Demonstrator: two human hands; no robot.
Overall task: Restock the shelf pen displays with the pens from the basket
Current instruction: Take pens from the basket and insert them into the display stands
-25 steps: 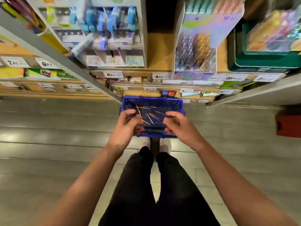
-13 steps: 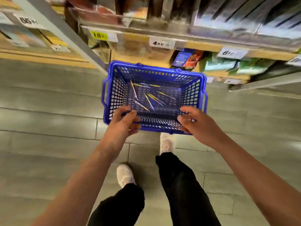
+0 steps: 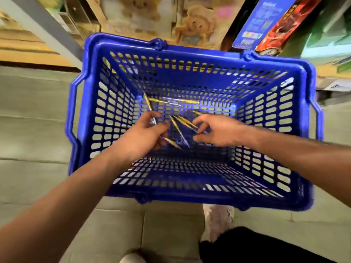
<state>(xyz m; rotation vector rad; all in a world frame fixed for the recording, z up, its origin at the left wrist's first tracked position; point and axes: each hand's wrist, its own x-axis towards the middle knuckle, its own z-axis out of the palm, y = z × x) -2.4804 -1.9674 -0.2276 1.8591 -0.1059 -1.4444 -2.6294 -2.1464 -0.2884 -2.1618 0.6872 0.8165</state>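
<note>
A blue plastic basket (image 3: 190,49) stands on the floor below me, with several slim gold pens (image 3: 178,130) loose on its bottom. One more gold pen lies in a clear sleeve (image 3: 171,100) toward the far side. Both hands reach down inside. My left hand (image 3: 140,137) pinches a gold pen (image 3: 148,101) between thumb and fingers, and another pen pokes out from under it. My right hand (image 3: 218,130) hovers over the ends of the middle pens, thumb and forefinger curved apart around them. Motion blur softens the fingers.
Low shelves run along the top: a teddy-bear item (image 3: 193,23), a blue box (image 3: 256,23), a red box (image 3: 281,25), and green packs at right. A grey shelf upright (image 3: 47,27) slants at left. My shoe (image 3: 218,221) stands on the grey tile floor by the basket's near wall.
The view has dropped much closer to the basket. Both hands left the basket's near rim and went down inside among the pens; my left hand took hold of one.
</note>
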